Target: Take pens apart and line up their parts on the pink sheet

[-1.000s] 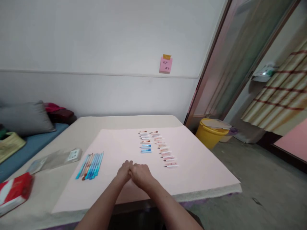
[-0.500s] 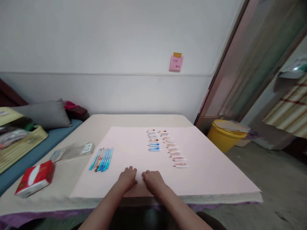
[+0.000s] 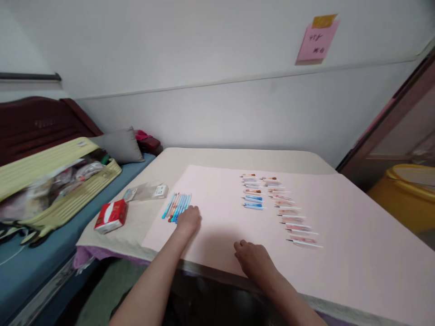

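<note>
A close row of slim pens (image 3: 173,206), mostly blue with a few brown ones, lies on the left of the pink sheet (image 3: 217,194). My left hand (image 3: 189,222) is over the right lower side of that row, fingers bent downward and partly hidden; no pen shows lifted in it. On the sheet nearer the front edge rests my right hand (image 3: 253,258), fingers loosely curved, nothing visible in it. Beyond it, a short column of brown, white and blue pens (image 3: 253,198) lies crosswise. A longer slanting column of pale pink and white pens (image 3: 294,217) is to its right.
A red tissue pack (image 3: 111,216) and a clear plastic sleeve (image 3: 146,192) lie on the table's left. Beside the table is a blue bed (image 3: 131,174) with a yellow open bag (image 3: 102,185) and grey pillow (image 3: 118,145). A yellow bin (image 3: 404,194) stands at right.
My view has turned to the left. My left hand has moved away from my right hand to the row of blue and brown pens; the right stays near the front edge.
</note>
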{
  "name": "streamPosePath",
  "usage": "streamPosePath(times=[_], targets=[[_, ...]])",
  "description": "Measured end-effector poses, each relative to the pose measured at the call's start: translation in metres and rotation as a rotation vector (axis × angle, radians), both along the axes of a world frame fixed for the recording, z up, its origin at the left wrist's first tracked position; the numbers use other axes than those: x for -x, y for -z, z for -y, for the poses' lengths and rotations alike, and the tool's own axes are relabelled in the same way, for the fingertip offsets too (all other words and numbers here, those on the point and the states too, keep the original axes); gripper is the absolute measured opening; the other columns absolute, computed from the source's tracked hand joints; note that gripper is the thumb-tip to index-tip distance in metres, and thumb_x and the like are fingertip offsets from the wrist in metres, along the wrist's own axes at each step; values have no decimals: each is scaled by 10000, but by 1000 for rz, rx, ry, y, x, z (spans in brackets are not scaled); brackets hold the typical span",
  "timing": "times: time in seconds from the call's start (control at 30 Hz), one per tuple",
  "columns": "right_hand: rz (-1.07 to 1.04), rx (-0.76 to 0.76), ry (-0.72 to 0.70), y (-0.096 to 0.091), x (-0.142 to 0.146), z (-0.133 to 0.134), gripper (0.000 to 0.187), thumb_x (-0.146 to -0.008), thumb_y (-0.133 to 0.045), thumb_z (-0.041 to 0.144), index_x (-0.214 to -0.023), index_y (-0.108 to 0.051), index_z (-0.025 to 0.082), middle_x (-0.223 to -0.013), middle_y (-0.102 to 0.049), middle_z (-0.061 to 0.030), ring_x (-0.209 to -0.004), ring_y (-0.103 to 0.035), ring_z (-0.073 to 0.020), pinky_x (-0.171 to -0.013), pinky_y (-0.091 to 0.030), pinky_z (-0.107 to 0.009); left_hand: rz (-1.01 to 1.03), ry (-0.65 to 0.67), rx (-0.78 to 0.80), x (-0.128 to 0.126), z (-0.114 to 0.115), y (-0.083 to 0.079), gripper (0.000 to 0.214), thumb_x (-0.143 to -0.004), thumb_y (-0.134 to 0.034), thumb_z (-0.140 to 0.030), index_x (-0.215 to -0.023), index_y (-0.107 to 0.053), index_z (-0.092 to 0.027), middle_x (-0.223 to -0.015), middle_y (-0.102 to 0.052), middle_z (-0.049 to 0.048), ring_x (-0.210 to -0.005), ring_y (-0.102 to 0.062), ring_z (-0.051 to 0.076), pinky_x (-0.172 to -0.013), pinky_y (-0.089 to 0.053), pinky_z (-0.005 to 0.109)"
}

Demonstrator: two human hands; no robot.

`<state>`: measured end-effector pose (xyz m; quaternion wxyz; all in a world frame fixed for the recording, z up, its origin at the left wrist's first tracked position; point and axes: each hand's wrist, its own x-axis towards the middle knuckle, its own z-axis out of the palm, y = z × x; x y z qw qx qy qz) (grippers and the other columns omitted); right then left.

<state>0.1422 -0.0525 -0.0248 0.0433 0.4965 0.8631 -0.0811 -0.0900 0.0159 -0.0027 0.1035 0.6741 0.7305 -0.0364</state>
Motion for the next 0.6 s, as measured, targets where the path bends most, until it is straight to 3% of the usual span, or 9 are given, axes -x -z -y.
streamPosePath(times=[0.2, 0.47, 0.6], targets=[[-2, -20, 10, -3, -5, 4, 172, -833, -449, 132, -932, -585, 163, -863, -629, -106, -775, -632, -260, -587, -428, -324, -37, -218, -12, 21, -13, 8, 314, -786, -411, -165, -1039, -573, -73, -1091, -578, 228, -976, -585, 316, -752, -433, 409], [-12, -26, 42, -8, -8, 5, 159, -838, -452, 139, -916, -589, 160, -848, -627, -110, -775, -632, -248, -605, -430, -319, 48, -285, -78, 32, -24, 5, 317, -836, -359, -302, -907, -631, -155, -999, -658, 164, -934, -606, 272, -684, -430, 334], [-26, -34, 39, -10, -7, 4, 159, -841, -448, 148, -914, -588, 161, -846, -627, -108, -771, -629, -246, -605, -430, -316, 118, -275, -100, 21, -22, 17, 297, -818, -385, -350, -839, -617, -167, -934, -670, 142, -893, -613, 256, -690, -421, 330]])
